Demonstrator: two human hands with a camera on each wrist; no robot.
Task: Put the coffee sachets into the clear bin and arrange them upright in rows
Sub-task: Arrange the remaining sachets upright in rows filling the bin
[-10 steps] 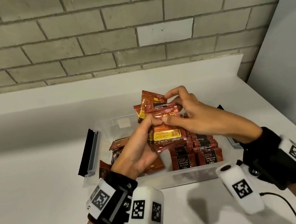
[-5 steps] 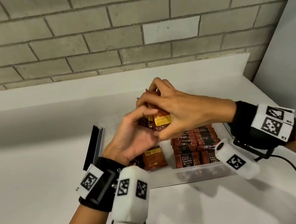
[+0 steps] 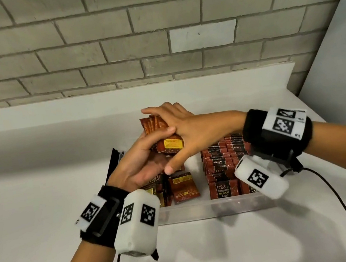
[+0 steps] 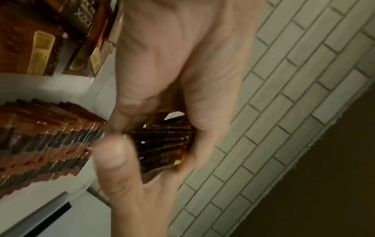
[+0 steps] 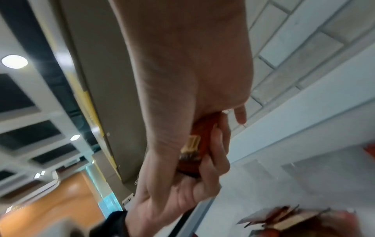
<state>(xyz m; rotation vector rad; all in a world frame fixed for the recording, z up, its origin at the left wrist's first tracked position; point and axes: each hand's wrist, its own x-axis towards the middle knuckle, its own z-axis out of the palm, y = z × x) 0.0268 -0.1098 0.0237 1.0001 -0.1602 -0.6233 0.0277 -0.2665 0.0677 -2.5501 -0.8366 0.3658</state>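
Head view shows we have turned our stack (image 3: pixel 158 130) upright above the bin (image 3: pixel 202 212), left hand (image 3: pixel 140 158) curled under it, right hand (image 3: pixel 190 132) clasping it from above, ready to join the rows (image 3: pixel 223 161).

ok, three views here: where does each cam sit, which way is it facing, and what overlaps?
Head: worn on the head, looks forward and down at the clear bin against the brick wall; both forearms, the left hand and the right hand show.
Left wrist: on the left wrist, looks along the palm at the sachet bundle.
Right wrist: on the right wrist, looks along the right hand, tilted up to the ceiling; left fingers show.
Shared: all three see the bundle gripped by both hands.
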